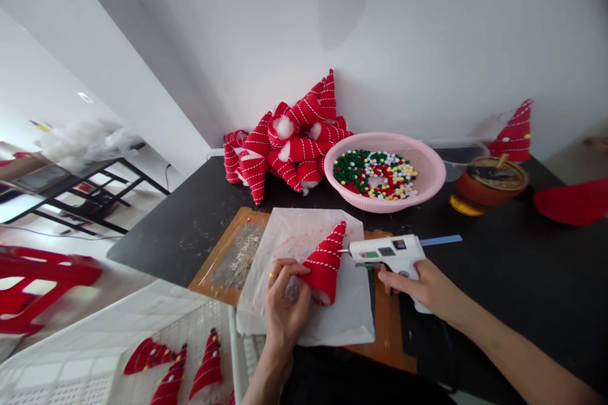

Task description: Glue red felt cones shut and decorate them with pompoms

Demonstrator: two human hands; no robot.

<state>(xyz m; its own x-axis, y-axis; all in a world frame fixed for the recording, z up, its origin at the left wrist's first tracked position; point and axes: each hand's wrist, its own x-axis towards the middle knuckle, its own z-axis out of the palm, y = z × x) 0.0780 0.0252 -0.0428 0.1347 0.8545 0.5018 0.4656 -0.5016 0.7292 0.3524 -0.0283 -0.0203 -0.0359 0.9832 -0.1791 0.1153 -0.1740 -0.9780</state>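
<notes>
My left hand (pixel 285 294) is closed on the lower left edge of a red cone-shaped felt hat (pixel 325 266) with white dashed stripes. The hat lies tilted on a white sheet (pixel 351 316), its tip pointing away from me. My right hand (pixel 422 288) grips a white hot glue gun (pixel 392 250) by its handle. The gun's nozzle is at the hat's upper right side; whether it touches the cloth I cannot tell. A blue stick juts from the back of the gun.
A pink basket (pixel 432 168) of coloured pompoms stands behind the sheet. Left of it is a pile of red striped cones (pixel 294 145). A brown pot (pixel 491 183) and a decorated cone (pixel 515 133) are at right. Decorated cones (pixel 209 364) lie in a white crate (pixel 128 323) below left.
</notes>
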